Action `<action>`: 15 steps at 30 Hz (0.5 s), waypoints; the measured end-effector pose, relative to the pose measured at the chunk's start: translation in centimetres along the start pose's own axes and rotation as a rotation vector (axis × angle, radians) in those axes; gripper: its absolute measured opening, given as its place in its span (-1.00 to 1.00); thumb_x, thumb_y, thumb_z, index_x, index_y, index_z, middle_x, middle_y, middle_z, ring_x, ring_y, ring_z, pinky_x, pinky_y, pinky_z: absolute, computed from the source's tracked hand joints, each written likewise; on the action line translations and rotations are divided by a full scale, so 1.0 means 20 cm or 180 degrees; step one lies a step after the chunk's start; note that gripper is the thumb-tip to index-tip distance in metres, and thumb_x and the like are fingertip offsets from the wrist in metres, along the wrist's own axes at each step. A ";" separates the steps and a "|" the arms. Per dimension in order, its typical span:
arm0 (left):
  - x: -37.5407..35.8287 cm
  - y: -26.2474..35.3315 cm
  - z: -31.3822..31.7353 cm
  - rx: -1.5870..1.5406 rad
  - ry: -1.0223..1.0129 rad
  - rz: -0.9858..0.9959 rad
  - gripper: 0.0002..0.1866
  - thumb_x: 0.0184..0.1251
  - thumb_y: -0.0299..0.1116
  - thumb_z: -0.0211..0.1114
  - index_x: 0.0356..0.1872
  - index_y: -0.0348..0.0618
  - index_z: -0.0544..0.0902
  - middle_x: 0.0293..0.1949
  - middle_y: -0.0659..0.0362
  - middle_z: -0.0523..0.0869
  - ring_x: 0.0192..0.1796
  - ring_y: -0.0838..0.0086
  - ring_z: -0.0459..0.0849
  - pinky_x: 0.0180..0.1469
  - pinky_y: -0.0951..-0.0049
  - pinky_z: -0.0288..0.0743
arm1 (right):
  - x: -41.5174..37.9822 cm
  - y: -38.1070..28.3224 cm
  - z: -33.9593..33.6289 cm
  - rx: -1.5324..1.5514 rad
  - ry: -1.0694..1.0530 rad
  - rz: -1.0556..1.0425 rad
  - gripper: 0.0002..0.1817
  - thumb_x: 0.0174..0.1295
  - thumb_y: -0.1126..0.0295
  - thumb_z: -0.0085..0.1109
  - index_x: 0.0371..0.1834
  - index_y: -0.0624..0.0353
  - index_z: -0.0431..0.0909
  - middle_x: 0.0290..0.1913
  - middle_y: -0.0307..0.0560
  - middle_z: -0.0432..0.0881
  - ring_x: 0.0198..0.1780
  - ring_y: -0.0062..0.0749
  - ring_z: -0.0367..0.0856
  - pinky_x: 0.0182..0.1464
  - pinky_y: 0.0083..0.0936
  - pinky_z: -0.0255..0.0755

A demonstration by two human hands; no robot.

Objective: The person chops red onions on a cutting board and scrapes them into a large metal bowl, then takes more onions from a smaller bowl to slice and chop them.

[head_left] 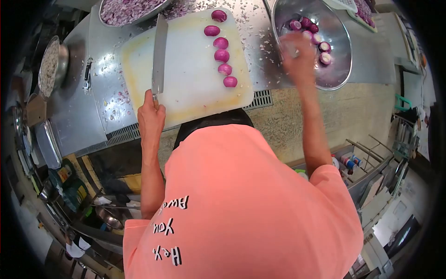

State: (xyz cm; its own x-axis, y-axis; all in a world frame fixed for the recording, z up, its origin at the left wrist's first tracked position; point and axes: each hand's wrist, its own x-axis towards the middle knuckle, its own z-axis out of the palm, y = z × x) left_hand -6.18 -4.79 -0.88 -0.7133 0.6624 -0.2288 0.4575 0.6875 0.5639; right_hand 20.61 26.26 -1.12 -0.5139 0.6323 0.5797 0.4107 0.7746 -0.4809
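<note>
My left hand [151,112] is closed around the handle of a large kitchen knife [159,56]. Its long blade points away from me over the left part of a white cutting board [186,69]. Several peeled red onions [221,56] stand in a row along the board's right side. To the right is a metal bowl [341,63], where more red onions [325,58] lie. My right hand [297,56] is over the bowl's left side, smeared by motion, so I cannot tell whether it holds anything.
Chopped red onion fills a metal bowl [132,10] at the back left. Another bowl [55,65] with pale chopped pieces stands at far left, near a peeler-like tool [87,74]. Onion scraps [255,28] litter the steel table [371,56]. A tray [367,16] of chopped onion sits back right.
</note>
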 end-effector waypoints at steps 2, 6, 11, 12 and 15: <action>0.00 0.02 -0.02 0.0031 -0.0065 0.0022 -0.59 0.19 -0.50 0.19 0.10 -0.24 0.45 -0.54 -0.06 0.58 -0.50 0.13 0.59 -0.35 0.21 0.47 | 0.11 0.27 -0.17 -0.1186 -0.0694 0.0742 -0.72 -0.02 0.35 0.36 -0.20 0.15 0.67 -0.10 0.06 0.67 -0.05 -0.02 0.65 0.03 -0.22 0.53; 0.00 0.06 -0.03 -0.0080 -0.0032 0.0051 -0.64 0.18 -0.56 0.15 0.04 -0.25 0.43 -0.52 -0.14 0.60 -0.43 -0.09 0.63 -0.34 0.05 0.44 | 0.01 0.87 -0.18 -0.1403 -0.2692 0.1126 -0.56 -0.14 0.20 0.46 -0.18 0.18 0.67 -0.22 0.10 0.72 -0.16 0.00 0.70 -0.04 -0.21 0.56; 0.01 0.01 0.00 -0.0145 0.0119 0.0254 -0.65 0.15 -0.61 0.11 0.00 -0.27 0.43 -0.53 -0.17 0.59 -0.39 -0.16 0.63 -0.31 -0.03 0.43 | 0.03 0.81 -0.20 -0.0998 -0.1995 0.1370 -0.54 -0.19 0.29 0.48 -0.14 0.17 0.67 -0.20 0.06 0.76 -0.11 -0.09 0.74 -0.03 -0.28 0.57; 0.01 0.00 0.00 -0.0130 0.0200 0.0169 -0.65 0.15 -0.61 0.11 0.00 -0.27 0.43 -0.53 -0.17 0.59 -0.39 -0.16 0.63 -0.31 -0.03 0.43 | 0.11 0.59 -0.23 -0.0917 -0.1442 0.1409 -0.49 -0.15 0.31 0.52 -0.06 0.18 0.63 -0.15 0.08 0.75 -0.11 -0.12 0.74 -0.02 -0.28 0.57; 0.01 0.03 -0.01 -0.0157 0.0061 0.0257 -0.73 0.10 -0.63 0.10 -0.12 -0.31 0.39 -0.56 -0.17 0.55 -0.38 -0.21 0.59 -0.30 -0.09 0.40 | 0.30 0.01 -0.17 -0.0255 -0.0898 0.1064 -0.47 -0.07 0.37 0.53 0.03 0.18 0.58 -0.09 0.04 0.72 -0.09 -0.25 0.73 -0.05 -0.39 0.59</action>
State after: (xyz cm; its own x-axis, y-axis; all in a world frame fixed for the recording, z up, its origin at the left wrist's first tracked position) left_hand -6.09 -4.38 -0.53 -0.6854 0.7089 -0.1662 0.4876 0.6164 0.6183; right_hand 20.11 30.27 4.51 -0.5239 0.8296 0.1933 0.6405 0.5333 -0.5526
